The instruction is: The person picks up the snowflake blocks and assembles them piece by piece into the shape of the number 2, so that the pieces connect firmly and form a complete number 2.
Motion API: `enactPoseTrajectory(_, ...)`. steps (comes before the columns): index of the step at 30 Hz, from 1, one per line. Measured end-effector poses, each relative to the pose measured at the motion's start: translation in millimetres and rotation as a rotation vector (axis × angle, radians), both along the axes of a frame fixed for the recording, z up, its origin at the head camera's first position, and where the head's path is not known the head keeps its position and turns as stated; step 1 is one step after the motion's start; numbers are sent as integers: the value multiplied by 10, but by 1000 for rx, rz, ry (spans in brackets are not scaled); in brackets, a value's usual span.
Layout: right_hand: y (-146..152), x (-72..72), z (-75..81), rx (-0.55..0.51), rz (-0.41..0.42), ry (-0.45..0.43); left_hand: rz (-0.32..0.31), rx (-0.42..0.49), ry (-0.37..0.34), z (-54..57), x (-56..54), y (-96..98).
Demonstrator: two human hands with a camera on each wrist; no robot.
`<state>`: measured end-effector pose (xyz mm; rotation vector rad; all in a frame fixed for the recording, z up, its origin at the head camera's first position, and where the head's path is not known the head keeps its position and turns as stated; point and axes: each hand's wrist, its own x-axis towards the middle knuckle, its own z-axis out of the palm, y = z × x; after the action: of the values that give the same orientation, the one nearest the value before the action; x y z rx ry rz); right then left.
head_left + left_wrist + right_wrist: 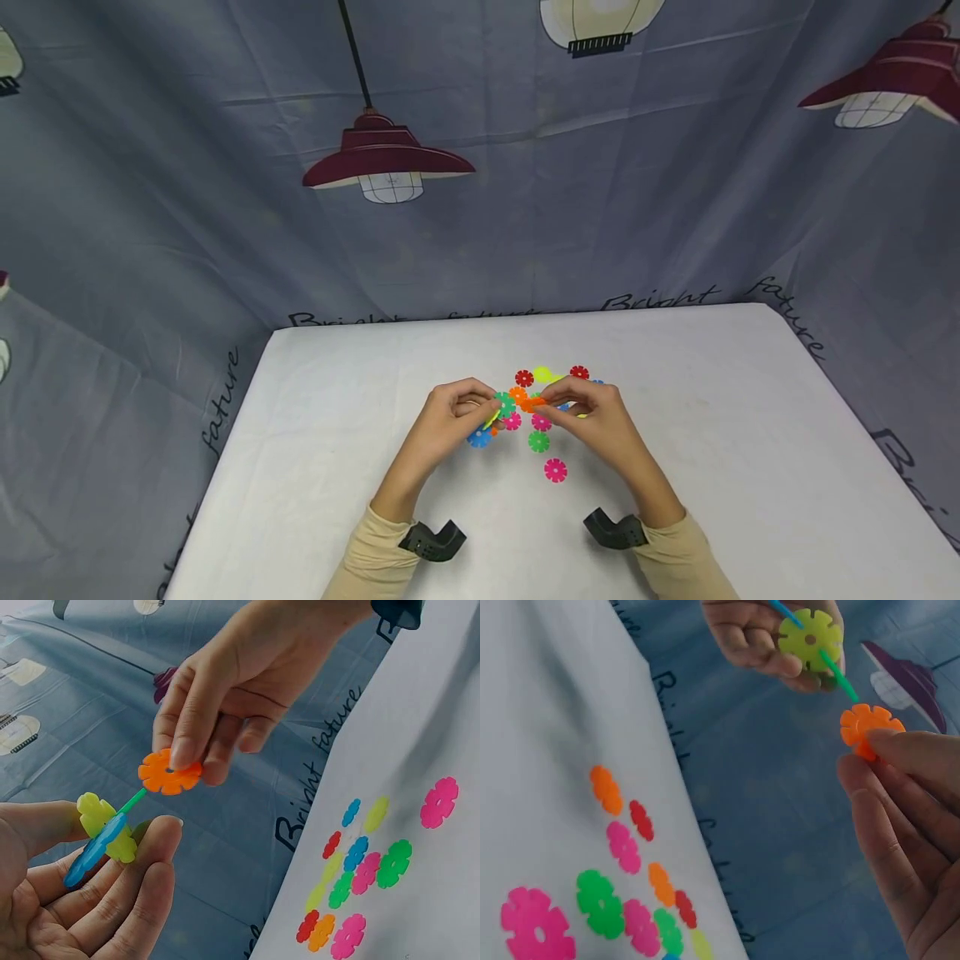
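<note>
Past tan sleeves (378, 550), the left hand (456, 412) has its grip on a yellow disc (814, 657) joined with a blue disc (91, 853) and a green disc (501, 401). The right hand (594, 414), grip narrow, pinches an orange disc (158, 775) just by the green one's edge; whether they touch, I can't tell. Loose coloured discs (556, 477) lie on the surface (750, 450) below; behind hangs a lamp-printed curtain (525, 225).
</note>
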<state>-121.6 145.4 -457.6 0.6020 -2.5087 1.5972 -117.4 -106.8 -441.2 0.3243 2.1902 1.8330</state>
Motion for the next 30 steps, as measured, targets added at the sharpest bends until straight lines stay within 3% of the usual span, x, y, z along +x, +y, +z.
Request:
enactPoseTrajectory(14,-97,36,43,93,-20,190,-16,8,11,10,1,3)
enactPoseTrajectory(30,-91,49,23,7,-6,162,-52,75,-15,13,5,-5)
